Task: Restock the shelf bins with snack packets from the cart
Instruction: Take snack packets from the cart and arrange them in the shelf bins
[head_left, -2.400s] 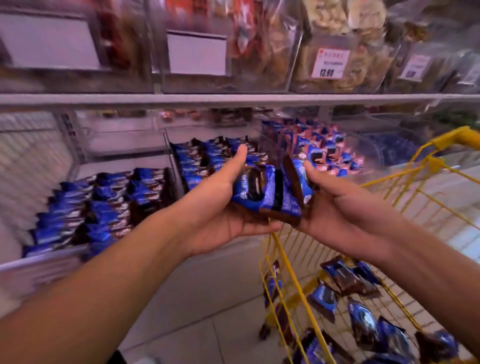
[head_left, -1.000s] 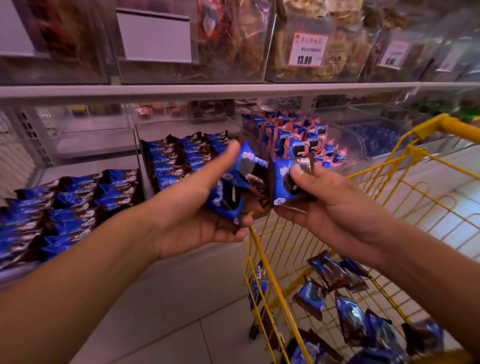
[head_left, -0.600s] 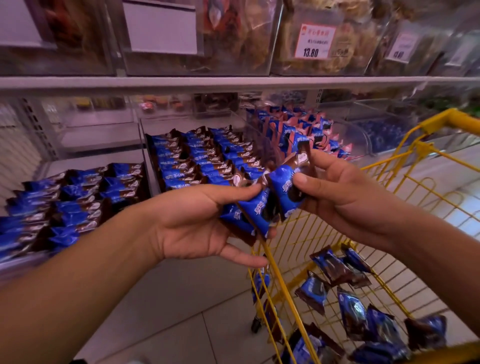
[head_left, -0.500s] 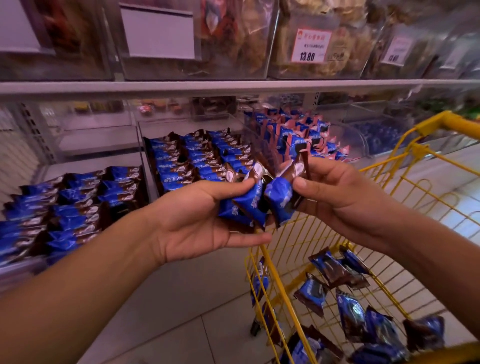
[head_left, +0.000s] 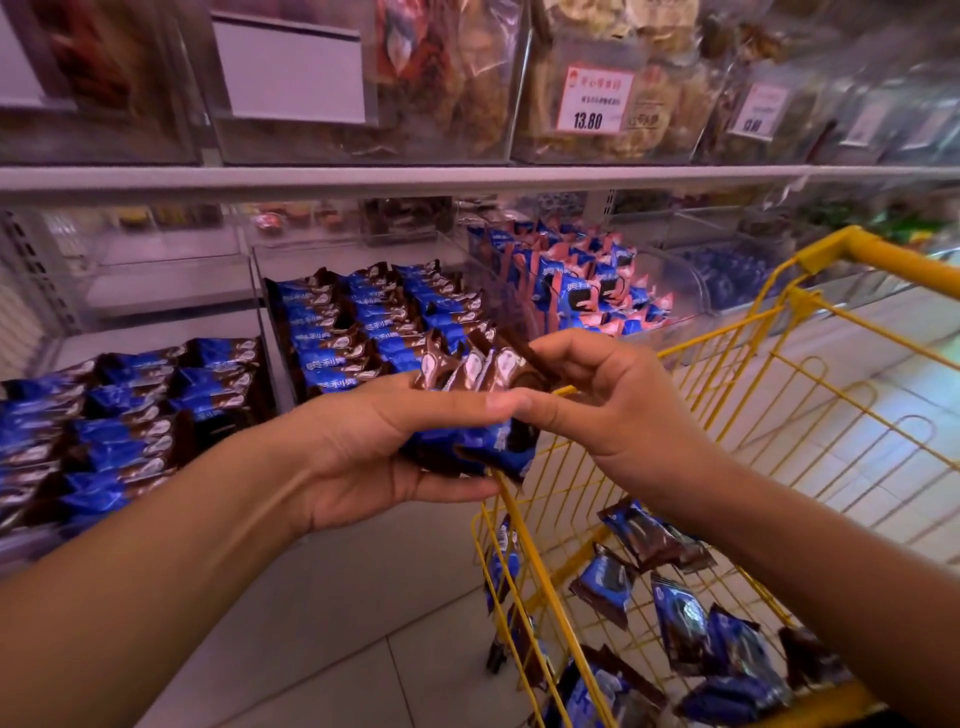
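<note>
Right now the left hand (head_left: 363, 457) is cupping a small stack of snack packets (head_left: 467, 410), thumb curled across the top and fingers underneath, just above the near corner of the yellow cart (head_left: 852, 249). These blue-and-brown packets are standing side by side, long axes running away from the person, brown crimped ends pointing up toward the shelf. Meanwhile the right hand (head_left: 618, 415) is pinching the rightmost packet's upper end between thumb and fingers. Behind them, the middle bin (head_left: 363, 249) is holding neat rows of the same packets, and loose ones (head_left: 680, 618) are lying in the cart.
</note>
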